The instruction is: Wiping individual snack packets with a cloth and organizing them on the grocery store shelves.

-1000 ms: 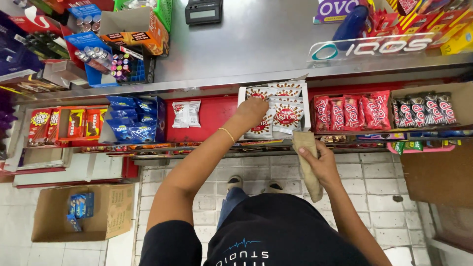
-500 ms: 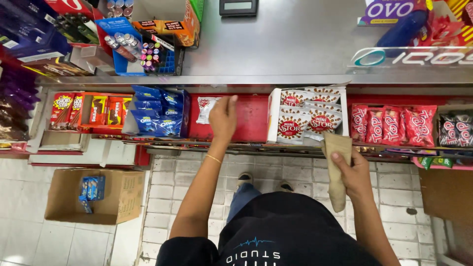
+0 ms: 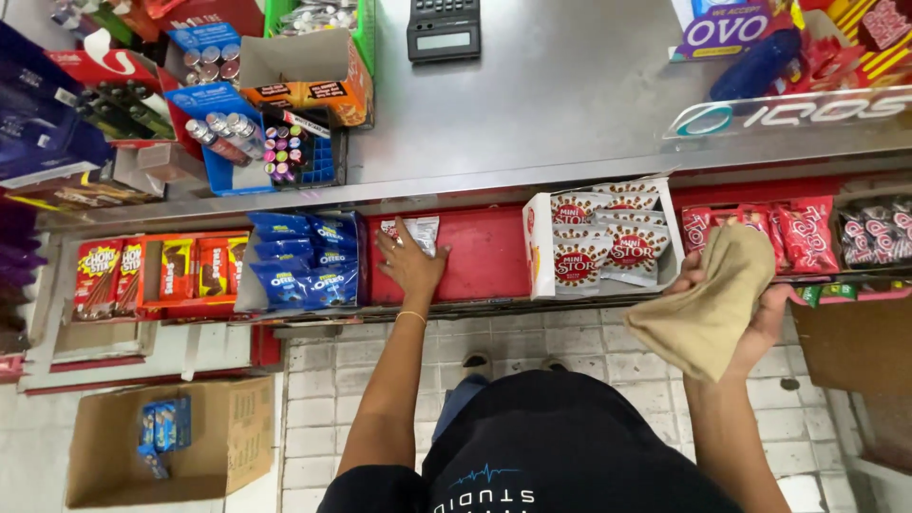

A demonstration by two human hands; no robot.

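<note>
A small white-and-grey snack packet point(image 3: 419, 231) lies flat at the far left corner of the red shelf tray point(image 3: 494, 256), under the fingertips of the left hand point(image 3: 411, 264). A crumpled tan cloth point(image 3: 712, 299) hangs bunched in the right hand point(image 3: 750, 313), near the tray's right side.

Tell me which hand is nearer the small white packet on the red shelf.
Left. The left hand rests on the red shelf, touching the white packet; the right hand holds a tan cloth far off to the right.
</note>
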